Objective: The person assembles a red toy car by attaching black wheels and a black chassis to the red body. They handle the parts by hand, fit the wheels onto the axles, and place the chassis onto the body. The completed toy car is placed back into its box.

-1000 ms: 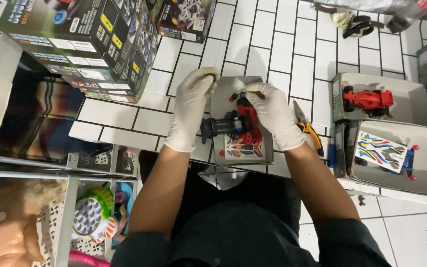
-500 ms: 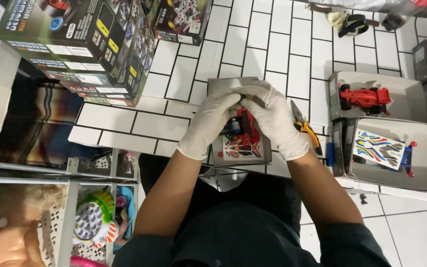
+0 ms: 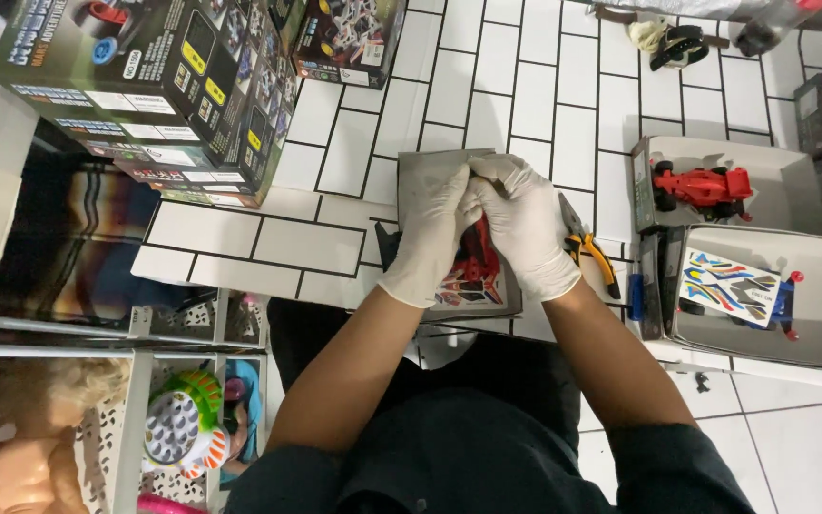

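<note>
Both my hands wear white gloves and meet over a grey cardboard tray (image 3: pixel 435 169) on the white tiled floor. My left hand (image 3: pixel 430 233) and my right hand (image 3: pixel 525 224) pinch together at a small part near the tray's upper middle; the part itself is hidden by my fingers. Under my hands lies a red toy car (image 3: pixel 475 262) with a sticker sheet (image 3: pixel 466 288) below it in the tray. Whether my fingers grip the car or only a small piece of it is not visible.
Stacked dark toy boxes (image 3: pixel 145 86) lie at the upper left. Yellow-handled pliers (image 3: pixel 590 249) rest right of the tray. Two more grey trays sit at the right, one with a red race car (image 3: pixel 701 186), one with a sticker sheet (image 3: pixel 730 286). White shelves with toys (image 3: pixel 183 428) stand at the lower left.
My hands were apart on either side of the toy car; they have come together over its upper end and now cover most of it.
</note>
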